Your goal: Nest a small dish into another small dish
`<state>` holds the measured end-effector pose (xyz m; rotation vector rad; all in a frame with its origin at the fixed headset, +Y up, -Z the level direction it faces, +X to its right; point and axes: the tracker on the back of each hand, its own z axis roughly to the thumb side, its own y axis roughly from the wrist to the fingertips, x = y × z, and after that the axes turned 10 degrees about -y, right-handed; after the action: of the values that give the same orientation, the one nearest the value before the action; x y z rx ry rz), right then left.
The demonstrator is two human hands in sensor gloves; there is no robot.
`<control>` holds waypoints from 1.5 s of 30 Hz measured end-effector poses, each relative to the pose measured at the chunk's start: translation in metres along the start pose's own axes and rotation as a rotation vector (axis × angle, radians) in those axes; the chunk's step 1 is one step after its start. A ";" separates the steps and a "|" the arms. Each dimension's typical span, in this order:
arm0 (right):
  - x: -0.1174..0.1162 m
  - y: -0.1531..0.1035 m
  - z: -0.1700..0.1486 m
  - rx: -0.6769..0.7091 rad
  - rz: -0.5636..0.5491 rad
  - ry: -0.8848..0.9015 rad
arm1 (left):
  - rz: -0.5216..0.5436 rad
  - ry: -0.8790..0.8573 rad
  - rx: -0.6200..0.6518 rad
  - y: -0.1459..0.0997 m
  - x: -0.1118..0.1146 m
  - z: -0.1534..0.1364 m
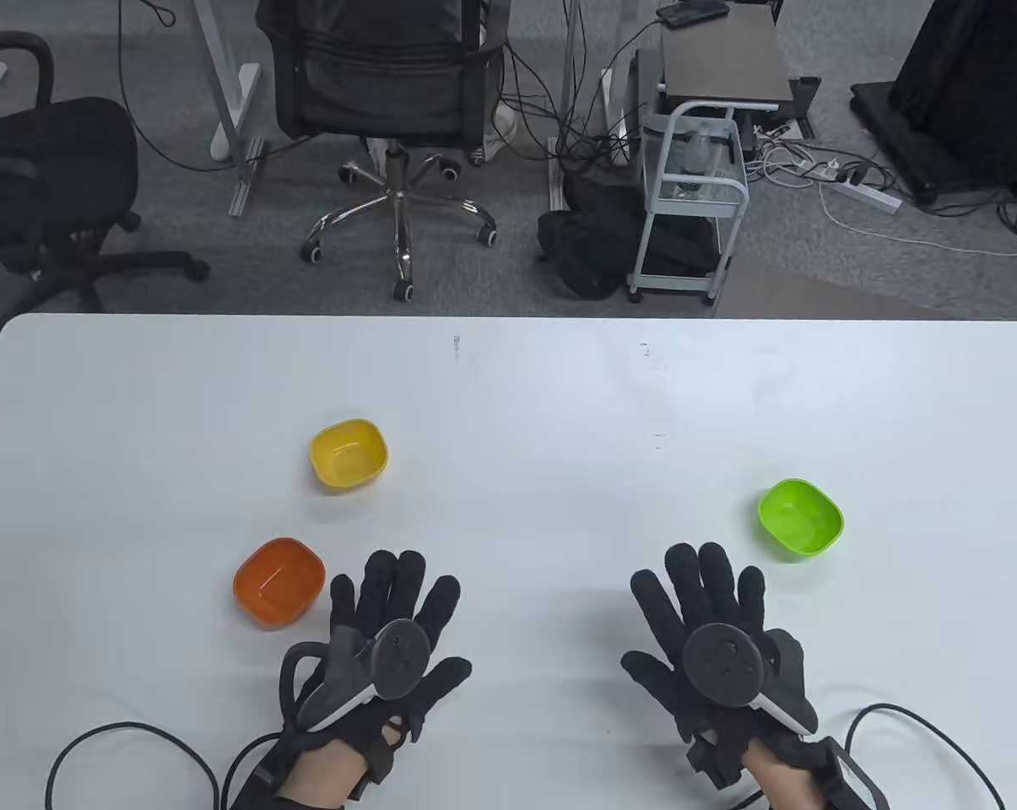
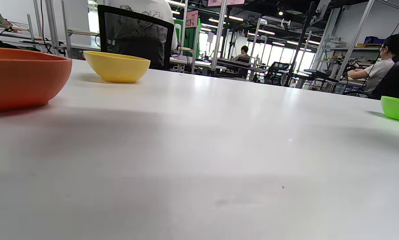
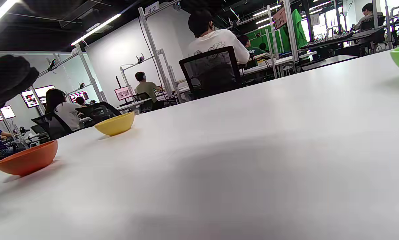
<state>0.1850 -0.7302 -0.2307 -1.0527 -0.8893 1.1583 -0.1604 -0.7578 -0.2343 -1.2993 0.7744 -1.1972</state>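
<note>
And here we are with both hands flat on the white table [image 1: 508, 396], nothing picked up yet: our left hand [image 1: 390, 641] lies palm down with fingers spread and holds nothing, and our right hand [image 1: 715, 641] is the same, splayed open and bare of any dish. Three small dishes sit upright and well apart from one another: the orange dish [image 1: 278, 582] at near left, just beside our left hand's fingertips [image 1: 381, 567]; the yellow dish [image 1: 349, 453] farther back on the left; and the green dish [image 1: 800, 517] over on the right, just beyond and to the right of our right hand. So nesting has not begun, and we'd judge the first risk is simply the choice: the task names no colours, and reaching both hands at once could have us carrying two dishes with nowhere settled to drop either. These look like light, smooth plastic, so a pinch on one rim may tip the dish or let it slide across the slick tabletop rather than lift. Our left hand is so close to the orange dish that a careless sweep could knock it away. Their rounded-square shape matters too: if we bring one down turned off from the other, we expect it to perch on the corners instead of seating. From the left wrist view the orange dish looms low and close, so depth there is hard to read.
</note>
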 end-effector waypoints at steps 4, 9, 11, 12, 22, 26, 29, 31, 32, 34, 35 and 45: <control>0.000 0.000 -0.001 -0.003 0.001 0.004 | -0.004 -0.006 0.004 0.000 0.000 0.001; -0.001 0.002 -0.003 -0.007 0.015 0.012 | -0.006 -0.013 0.011 0.001 0.001 0.001; -0.002 0.002 -0.002 -0.006 0.022 0.009 | -0.010 -0.014 0.012 0.001 0.002 0.001; -0.002 0.002 -0.002 -0.005 0.024 0.007 | -0.013 -0.015 0.013 0.001 0.002 0.001; -0.003 0.001 -0.001 -0.003 0.030 0.002 | -0.024 -0.018 0.020 0.001 0.003 0.002; -0.003 0.001 -0.001 0.001 0.030 0.009 | -0.028 -0.017 0.019 0.000 0.003 0.003; -0.004 0.001 0.000 0.005 0.031 0.019 | -0.029 -0.019 0.017 -0.001 0.003 0.003; -0.004 0.001 0.000 0.010 0.030 0.020 | -0.030 -0.021 0.015 -0.001 0.003 0.003; -0.004 0.001 0.000 0.010 0.030 0.021 | -0.033 -0.022 0.014 -0.001 0.003 0.003; -0.004 0.001 -0.001 0.012 0.033 0.028 | -0.045 -0.011 0.024 -0.003 0.002 0.005; -0.003 0.001 -0.001 0.010 0.037 0.039 | -0.035 0.001 0.040 -0.004 -0.002 0.006; -0.002 -0.001 0.002 0.024 0.036 0.054 | 0.039 0.071 -0.180 0.015 -0.081 -0.057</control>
<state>0.1831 -0.7316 -0.2293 -1.0797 -0.8155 1.1623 -0.2319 -0.6995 -0.2737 -1.3875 0.9733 -1.1676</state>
